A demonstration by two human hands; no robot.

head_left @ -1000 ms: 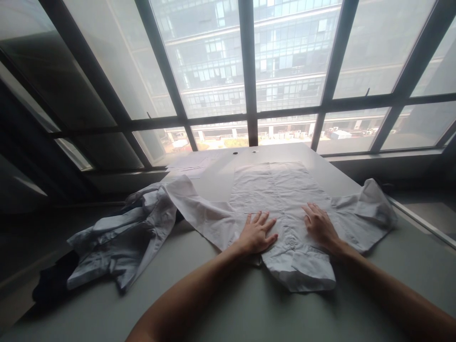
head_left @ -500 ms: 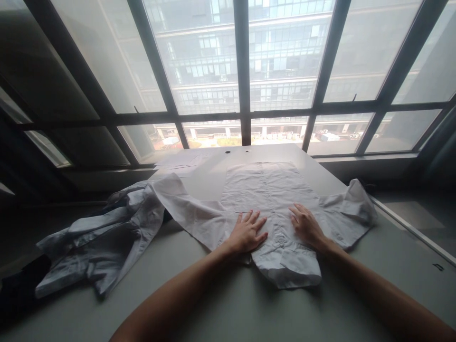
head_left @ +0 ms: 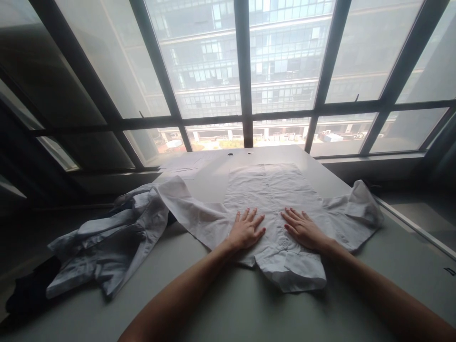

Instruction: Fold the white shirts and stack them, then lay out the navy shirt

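Our left hand and right hand lie open, palms down and grasping nothing, on the shirt, spread across the desk in the frame's lower middle.

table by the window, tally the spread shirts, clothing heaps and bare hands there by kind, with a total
Spread white shirt: 1
Clothing heap: 1
Left hand and right hand: 2
Total: 4

From here, hazy daylight glares through the windows at twelve o'clock — the table dims toward six, nine o'clock sinks into gloom.
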